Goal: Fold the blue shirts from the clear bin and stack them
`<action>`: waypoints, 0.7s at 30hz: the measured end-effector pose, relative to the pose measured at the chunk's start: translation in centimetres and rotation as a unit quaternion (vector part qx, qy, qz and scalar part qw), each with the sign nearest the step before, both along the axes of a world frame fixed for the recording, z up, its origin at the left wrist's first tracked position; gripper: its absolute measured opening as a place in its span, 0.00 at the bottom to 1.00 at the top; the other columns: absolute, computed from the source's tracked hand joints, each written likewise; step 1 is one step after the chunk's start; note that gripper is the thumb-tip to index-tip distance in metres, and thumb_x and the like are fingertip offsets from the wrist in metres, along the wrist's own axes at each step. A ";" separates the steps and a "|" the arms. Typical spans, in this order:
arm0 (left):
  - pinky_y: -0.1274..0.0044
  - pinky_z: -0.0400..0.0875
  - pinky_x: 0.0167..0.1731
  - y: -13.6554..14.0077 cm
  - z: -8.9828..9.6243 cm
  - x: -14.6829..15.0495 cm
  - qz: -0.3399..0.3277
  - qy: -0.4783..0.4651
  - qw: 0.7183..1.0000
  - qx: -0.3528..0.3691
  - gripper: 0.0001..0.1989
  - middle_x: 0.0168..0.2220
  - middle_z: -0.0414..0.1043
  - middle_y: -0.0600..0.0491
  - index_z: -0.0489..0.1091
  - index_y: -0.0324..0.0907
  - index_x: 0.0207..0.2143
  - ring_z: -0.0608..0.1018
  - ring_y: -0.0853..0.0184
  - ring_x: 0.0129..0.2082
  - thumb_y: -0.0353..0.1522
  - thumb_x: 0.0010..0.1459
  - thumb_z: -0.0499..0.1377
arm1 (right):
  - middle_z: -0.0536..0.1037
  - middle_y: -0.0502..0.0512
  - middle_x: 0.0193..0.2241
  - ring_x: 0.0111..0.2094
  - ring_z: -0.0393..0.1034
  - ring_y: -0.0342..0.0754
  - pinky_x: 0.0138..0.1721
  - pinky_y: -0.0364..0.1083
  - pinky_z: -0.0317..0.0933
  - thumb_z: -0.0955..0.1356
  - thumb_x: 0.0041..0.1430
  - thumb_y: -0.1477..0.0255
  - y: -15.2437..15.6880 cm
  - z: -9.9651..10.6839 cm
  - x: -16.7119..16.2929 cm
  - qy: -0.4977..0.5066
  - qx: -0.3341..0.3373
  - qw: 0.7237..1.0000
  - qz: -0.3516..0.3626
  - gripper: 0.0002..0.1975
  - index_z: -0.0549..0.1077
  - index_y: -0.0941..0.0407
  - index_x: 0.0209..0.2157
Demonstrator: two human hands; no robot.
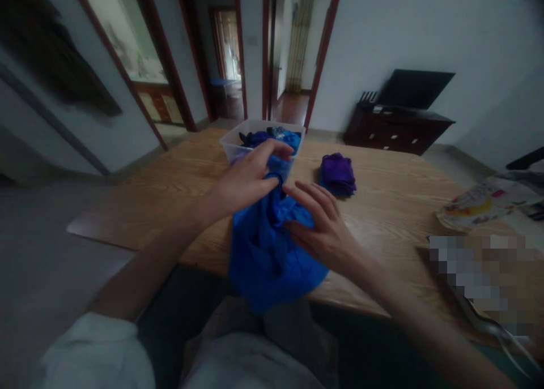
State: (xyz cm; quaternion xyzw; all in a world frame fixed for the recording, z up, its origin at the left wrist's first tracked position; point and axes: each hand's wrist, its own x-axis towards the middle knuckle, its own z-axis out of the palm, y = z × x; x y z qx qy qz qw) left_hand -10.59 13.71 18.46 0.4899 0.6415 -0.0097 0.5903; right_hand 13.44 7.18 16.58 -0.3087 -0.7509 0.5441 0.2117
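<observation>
A blue cloth (272, 247) lies bunched on the near edge of the wooden surface (382, 196), drooping over it. The left hand (246, 176) pinches its top fold closed; the right hand (323, 225) presses flat, fingers open. It looks soft, light and floppy, best gathered at edges. No writing is readable.

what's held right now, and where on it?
Blue cloth. The left hand pinches a bunched fold at its top end; the right hand lies on it just right of that, fingers flat, no clear grip.
</observation>
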 end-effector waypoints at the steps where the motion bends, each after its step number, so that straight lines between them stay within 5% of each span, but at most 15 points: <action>1: 0.68 0.77 0.58 -0.2 -0.2 0.2 0.022 -0.012 1.000 -0.004 0.33 0.61 0.76 0.49 0.68 0.47 0.60 0.78 0.59 0.64 0.16 0.53 0.56 | 0.49 0.54 0.81 0.79 0.50 0.64 0.73 0.71 0.59 0.72 0.71 0.79 -0.1 -0.2 -0.2 0.000 -0.024 0.999 -0.023 0.11 0.76 0.50 0.49; 4: 0.64 0.76 0.61 -0.9 -0.2 1.1 0.074 -0.017 0.997 0.009 0.36 0.65 0.73 0.45 0.63 0.45 0.66 0.75 0.56 0.67 0.17 0.56 0.57 | 0.39 0.52 0.82 0.79 0.49 0.66 0.71 0.69 0.64 0.70 0.69 0.82 -0.5 -0.9 -1.2 0.000 -0.081 0.994 -0.069 0.14 0.76 0.51 0.50; 7: 0.61 0.74 0.65 -1.3 0.0 2.1 0.077 -0.047 0.996 0.004 0.36 0.66 0.72 0.44 0.63 0.45 0.66 0.74 0.56 0.68 0.17 0.57 0.56 | 0.41 0.51 0.82 0.78 0.53 0.65 0.69 0.68 0.65 0.69 0.70 0.81 -0.7 -1.2 -2.1 -0.003 -0.079 0.993 -0.085 0.12 0.76 0.51 0.49; 12: 0.60 0.71 0.69 -1.5 1.0 2.0 0.029 -0.053 0.998 0.020 0.35 0.69 0.69 0.45 0.65 0.45 0.66 0.72 0.55 0.70 0.17 0.58 0.56 | 0.73 0.62 0.68 0.62 0.73 0.61 0.61 0.65 0.69 0.68 0.74 0.77 -0.4 -1.6 -2.1 -0.034 -0.027 0.992 -0.115 0.10 0.78 0.52 0.51; 17: 0.56 0.68 0.72 -4.5 5.6 1.2 -0.144 0.057 0.984 0.093 0.38 0.82 0.39 0.46 0.63 0.52 0.70 0.67 0.52 0.73 0.15 0.62 0.57 | 0.83 0.61 0.53 0.52 0.76 0.59 0.55 0.61 0.69 0.66 0.77 0.74 0.6 -1.9 -1.4 -0.044 -0.067 0.994 -0.074 0.09 0.77 0.52 0.52; 21: 0.48 0.71 0.68 -8.7 8.8 0.1 -0.247 0.122 0.958 0.076 0.29 0.83 0.36 0.45 0.65 0.53 0.67 0.66 0.45 0.74 0.19 0.70 0.54 | 0.81 0.61 0.55 0.55 0.75 0.57 0.56 0.59 0.70 0.65 0.78 0.74 2.1 -2.0 -0.2 0.032 -0.146 0.989 -0.022 0.09 0.76 0.52 0.52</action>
